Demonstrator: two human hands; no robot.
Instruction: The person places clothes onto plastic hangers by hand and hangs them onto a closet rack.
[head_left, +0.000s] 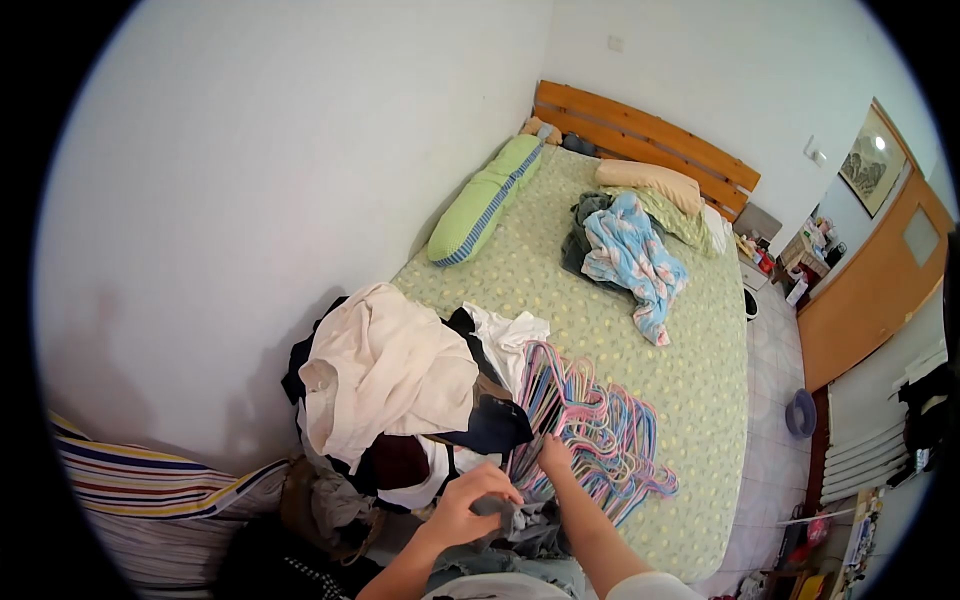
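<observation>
My left hand (468, 508) is curled at the edge of a crumpled grey garment (535, 528), its thumb and fingers closed on the cloth. My right hand (554, 456) reaches to the near left side of a heap of pink, blue and white clothes hangers (610, 440). Its fingers are closed; what they grip is too small and partly hidden to name. Just left of both hands rises a pile of clothes, topped by a cream garment (390, 365), with a dark navy piece (492, 424) and a maroon piece (396, 462) lower down.
The bed (700, 440) has a green patterned sheet. A long green bolster (485, 205) lies along the wall, and a blue floral garment (630, 250) lies near the pillows. Striped fabric (170, 475) is at the left. A purple basin (800, 413) stands on the floor.
</observation>
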